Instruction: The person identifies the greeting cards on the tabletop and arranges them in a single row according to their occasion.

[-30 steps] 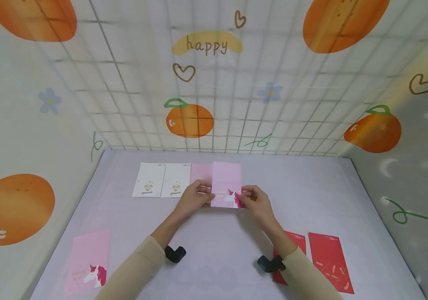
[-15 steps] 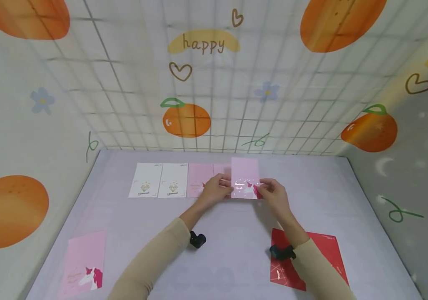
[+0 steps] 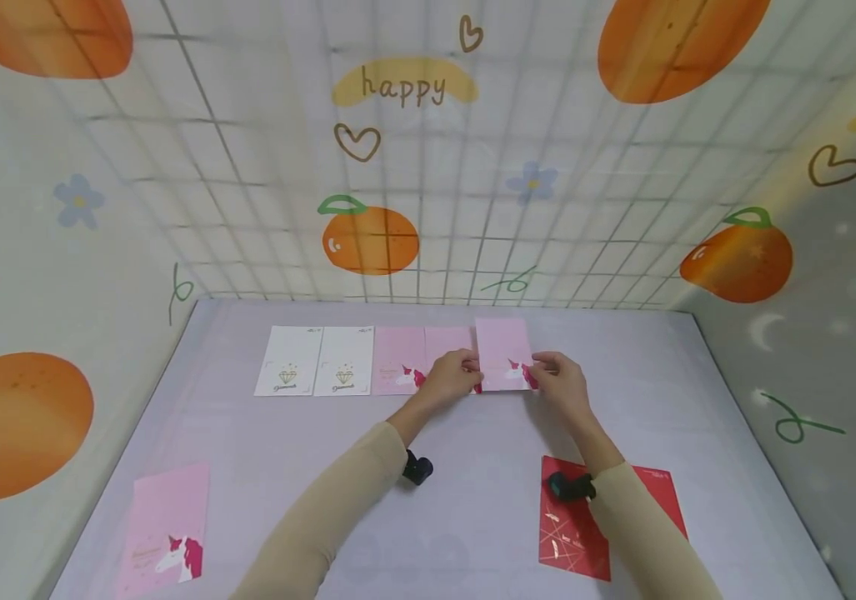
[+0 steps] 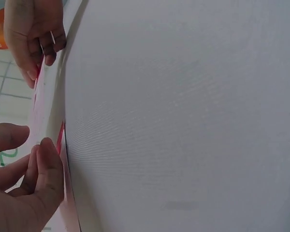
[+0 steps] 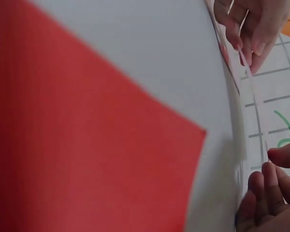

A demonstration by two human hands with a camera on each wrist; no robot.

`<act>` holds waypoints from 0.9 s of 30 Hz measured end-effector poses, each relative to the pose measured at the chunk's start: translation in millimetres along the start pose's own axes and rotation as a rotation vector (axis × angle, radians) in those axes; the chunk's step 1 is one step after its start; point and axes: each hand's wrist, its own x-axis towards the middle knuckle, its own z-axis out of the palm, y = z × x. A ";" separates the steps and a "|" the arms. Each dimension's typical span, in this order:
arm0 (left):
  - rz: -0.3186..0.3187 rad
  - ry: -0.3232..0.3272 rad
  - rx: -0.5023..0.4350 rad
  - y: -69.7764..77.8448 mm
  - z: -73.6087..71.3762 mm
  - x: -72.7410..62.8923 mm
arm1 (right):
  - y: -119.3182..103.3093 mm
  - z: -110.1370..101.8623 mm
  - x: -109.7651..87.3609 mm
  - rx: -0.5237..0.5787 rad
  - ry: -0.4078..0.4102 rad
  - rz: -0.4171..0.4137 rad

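A pink card with a unicorn point(image 3: 503, 350) is held slightly above the table at the right end of a row of cards. My left hand point(image 3: 453, 375) pinches its lower left edge, and my right hand point(image 3: 563, 382) pinches its lower right edge. Seen from the right wrist, the card point(image 5: 253, 87) is a thin edge stretched between both hands. To its left in the row lie two pink unicorn cards point(image 3: 400, 354), the nearer one partly covered by my left hand. Two white cards with gold diamonds point(image 3: 288, 358) lie beyond them.
Another pink unicorn card point(image 3: 168, 517) lies at the table's front left. Two red cards point(image 3: 570, 542) lie at the front right, partly hidden under my right forearm. A curtain printed with oranges point(image 3: 371, 242) rises behind the table point(image 3: 397, 542).
Both hands have carried the pink card rightward along the row, then lowered it slightly. The pink cards beneath and to the left have come into view.
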 end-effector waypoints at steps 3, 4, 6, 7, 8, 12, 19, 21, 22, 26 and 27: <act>-0.002 -0.010 0.045 -1.1 3.1 1.8 | 2.0 -0.9 1.2 -0.027 0.007 0.012; -0.004 -0.011 0.056 -1.6 4.2 2.2 | 2.6 -0.9 1.5 -0.031 0.007 0.015; -0.001 -0.013 0.059 -2.6 5.1 2.5 | 2.8 0.5 2.9 -0.046 0.002 0.019; 0.004 -0.013 0.069 -3.3 5.7 2.7 | 3.1 1.2 3.5 -0.054 0.000 0.022; 0.015 -0.014 0.080 -3.9 6.5 3.1 | 3.5 1.9 4.1 -0.062 -0.002 0.026; 0.055 -0.017 0.139 -5.6 9.2 4.3 | 4.8 5.0 6.2 -0.087 0.000 0.036; 0.120 -0.017 0.270 -5.2 11.7 5.5 | 6.1 8.6 8.8 -0.114 0.022 0.035; 0.132 -0.016 0.287 -4.7 11.6 5.3 | 5.4 9.2 9.1 -0.115 0.025 0.033; 0.135 -0.014 0.292 -4.4 11.6 5.1 | 5.2 9.3 9.2 -0.114 0.027 0.031; 0.115 -0.010 0.286 -4.0 11.7 3.2 | 4.2 9.0 9.2 -0.115 0.023 0.031; 0.108 -0.010 0.283 -4.0 11.8 2.7 | 4.1 8.8 9.2 -0.120 0.022 0.029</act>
